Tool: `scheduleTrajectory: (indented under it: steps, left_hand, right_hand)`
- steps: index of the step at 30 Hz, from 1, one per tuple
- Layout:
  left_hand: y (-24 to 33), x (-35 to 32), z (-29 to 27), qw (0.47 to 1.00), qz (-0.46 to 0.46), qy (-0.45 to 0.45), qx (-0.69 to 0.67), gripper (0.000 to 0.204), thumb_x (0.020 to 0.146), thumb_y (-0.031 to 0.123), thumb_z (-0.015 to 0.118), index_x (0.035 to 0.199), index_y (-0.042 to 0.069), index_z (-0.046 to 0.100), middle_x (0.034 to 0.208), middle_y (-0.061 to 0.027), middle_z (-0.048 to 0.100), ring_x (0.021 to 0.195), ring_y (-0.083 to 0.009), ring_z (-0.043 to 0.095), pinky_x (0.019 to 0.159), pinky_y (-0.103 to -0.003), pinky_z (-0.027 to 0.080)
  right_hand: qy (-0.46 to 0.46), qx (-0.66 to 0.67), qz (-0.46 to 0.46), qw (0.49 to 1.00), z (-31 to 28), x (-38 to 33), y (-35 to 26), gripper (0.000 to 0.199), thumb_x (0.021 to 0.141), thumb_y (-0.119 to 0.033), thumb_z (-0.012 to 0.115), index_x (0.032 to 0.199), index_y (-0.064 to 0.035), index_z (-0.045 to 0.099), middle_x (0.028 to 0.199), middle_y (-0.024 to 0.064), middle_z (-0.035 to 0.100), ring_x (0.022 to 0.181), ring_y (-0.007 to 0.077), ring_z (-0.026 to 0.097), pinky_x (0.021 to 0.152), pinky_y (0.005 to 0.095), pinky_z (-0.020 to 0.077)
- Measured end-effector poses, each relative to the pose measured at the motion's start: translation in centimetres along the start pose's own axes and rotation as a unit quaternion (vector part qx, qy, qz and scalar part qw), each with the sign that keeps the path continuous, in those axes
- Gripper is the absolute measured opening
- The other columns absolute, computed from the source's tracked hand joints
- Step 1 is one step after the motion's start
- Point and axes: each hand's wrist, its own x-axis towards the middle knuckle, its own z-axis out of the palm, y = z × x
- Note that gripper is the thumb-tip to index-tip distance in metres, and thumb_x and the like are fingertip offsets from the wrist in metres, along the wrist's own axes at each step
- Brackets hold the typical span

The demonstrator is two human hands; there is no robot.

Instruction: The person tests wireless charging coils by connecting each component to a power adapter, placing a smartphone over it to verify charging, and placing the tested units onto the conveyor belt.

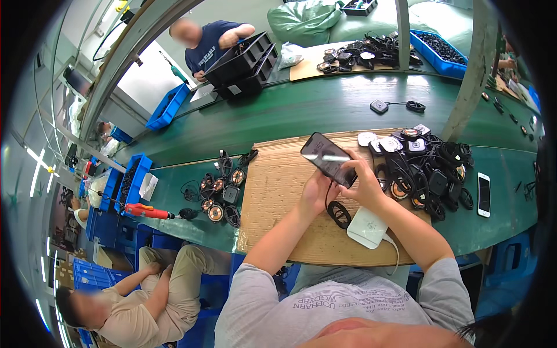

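Dark phone (329, 159) gripped between left hand (317, 192) and right hand (364, 178), above a cardboard sheet (271, 194)

Workshop interior. Green desk (510, 223) in front of the wearer, cardboard sheet flat on its middle. Beyond it a long green belt (278, 110), crossed by metal posts. Far side: stacked black crates (239, 72), with a co-worker in a dark shirt (210, 45) reaching into them; blue tray (436, 60) of small black parts. Second co-worker, beige shirt (136, 322), seated to the left. Red power tool (148, 211) near the desk's left end.

On the desk: large tangle of black cables and round pads (429, 177) at the sheet's right, partly on it; smaller cluster (216, 197) off its left edge. White phone (484, 195) lies beyond the tangle, at right.

Hands: left partly closed, supporting the dark phone's lower end; right curled about its right side near the same end, thumb and fingers bent. Phone tilted, screen up. Black cable coil (339, 215) just below the hands; white box (367, 227) beside it, its white cord running toward the wearer. Underside of phone hidden.
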Motion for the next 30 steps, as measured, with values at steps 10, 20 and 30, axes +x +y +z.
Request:
scheduleTrajectory:
  steps: [10,20,30]
  left_hand:
    - [0.0,0.0,-0.3,0.998,-0.015,0.051,-0.014,0.04,0.104,0.034,0.037,0.131,0.008,0.052,0.118,-0.0088,0.065,0.1,-0.0184,0.064,0.083,-0.032,0.054]
    - [0.0,1.5,-0.7,0.989,-0.036,0.131,0.056,0.038,0.104,0.028,0.033,0.126,0.005,0.053,0.116,-0.0118,0.064,0.095,-0.0205,0.063,0.079,-0.033,0.052]
    - [0.2,1.8,-2.7,0.99,-0.052,0.123,0.036,0.038,0.104,0.028,0.032,0.125,0.005,0.053,0.116,-0.0116,0.063,0.094,-0.0198,0.063,0.08,-0.032,0.052]
  right_hand:
    - [-0.049,-0.061,-0.035,0.996,-0.3,0.4,-0.5,0.067,0.06,-0.004,0.079,0.121,-0.0114,0.053,0.146,0.0122,0.045,0.129,0.0323,0.048,0.105,0.0416,0.0427]
    - [-0.1,-0.057,0.06,0.992,0.1,0.0,1.0,0.085,0.062,-0.006,0.078,0.14,-0.0134,0.043,0.141,0.0144,0.049,0.126,0.0337,0.051,0.103,0.0416,0.0438]
    - [-0.093,-0.045,0.057,0.993,0.5,0.2,1.3,0.087,0.067,-0.008,0.079,0.144,-0.0105,0.039,0.136,0.0153,0.053,0.12,0.0333,0.055,0.101,0.0399,0.0451]
